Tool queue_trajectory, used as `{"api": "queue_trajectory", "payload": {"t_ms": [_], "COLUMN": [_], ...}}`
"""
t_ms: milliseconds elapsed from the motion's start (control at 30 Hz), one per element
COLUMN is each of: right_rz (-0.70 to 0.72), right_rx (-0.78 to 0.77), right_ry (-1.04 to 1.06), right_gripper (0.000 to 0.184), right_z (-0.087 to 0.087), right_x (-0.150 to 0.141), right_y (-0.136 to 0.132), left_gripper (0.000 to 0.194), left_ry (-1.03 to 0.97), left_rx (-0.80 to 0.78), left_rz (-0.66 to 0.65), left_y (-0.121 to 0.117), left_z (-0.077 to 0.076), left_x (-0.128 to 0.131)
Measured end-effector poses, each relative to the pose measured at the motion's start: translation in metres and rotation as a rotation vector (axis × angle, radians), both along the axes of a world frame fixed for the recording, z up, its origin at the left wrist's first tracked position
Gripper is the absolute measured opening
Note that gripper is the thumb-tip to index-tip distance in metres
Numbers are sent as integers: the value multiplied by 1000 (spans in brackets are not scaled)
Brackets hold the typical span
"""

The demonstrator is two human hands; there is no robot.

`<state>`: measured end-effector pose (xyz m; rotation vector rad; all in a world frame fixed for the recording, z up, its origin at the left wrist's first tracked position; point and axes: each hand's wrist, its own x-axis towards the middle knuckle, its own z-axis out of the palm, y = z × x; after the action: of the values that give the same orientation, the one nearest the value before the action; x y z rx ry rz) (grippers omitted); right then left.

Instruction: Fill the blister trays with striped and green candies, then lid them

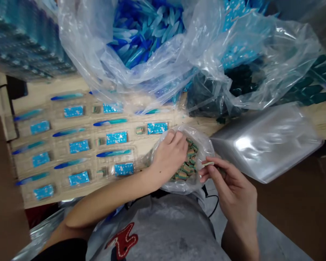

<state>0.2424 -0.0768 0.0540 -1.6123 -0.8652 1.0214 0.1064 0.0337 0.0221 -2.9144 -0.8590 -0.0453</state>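
Observation:
A clear plastic bag stands open at the table's front edge, filled with small brown-and-green blocks. Reaching over its left side, my left hand has its fingers curled down at the blocks; the fingertips are hidden. My right hand is at the bag's right rim, thumb and fingers pinching a small flat pale-edged piece. Left of the bag lie rows of clear plastic trays, each with a blue pen-like stick and a blue patterned packet. Some trays also hold a small block.
Behind the trays, a large plastic bag holds many blue feather-shaped pieces. Further right are blue patterned packets, dark green pieces and a stack of clear plastic sheets. Stacked trays rise at the back left.

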Motion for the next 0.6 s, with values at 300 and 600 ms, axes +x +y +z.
{"api": "queue_trajectory", "payload": {"t_ms": [300, 600], "right_rz": [30, 142], "right_rx": [47, 166], "right_ry": [65, -205], "right_gripper": [16, 25], "right_z": [2, 15], "right_x": [-1, -20], "right_y": [9, 17], "left_gripper": [7, 20], "left_ry": [-643, -1148], "left_rx": [-654, -1337], "left_rz": [186, 413], "left_y": [-11, -21], "left_z": [30, 47], "left_x": [-44, -47]}}
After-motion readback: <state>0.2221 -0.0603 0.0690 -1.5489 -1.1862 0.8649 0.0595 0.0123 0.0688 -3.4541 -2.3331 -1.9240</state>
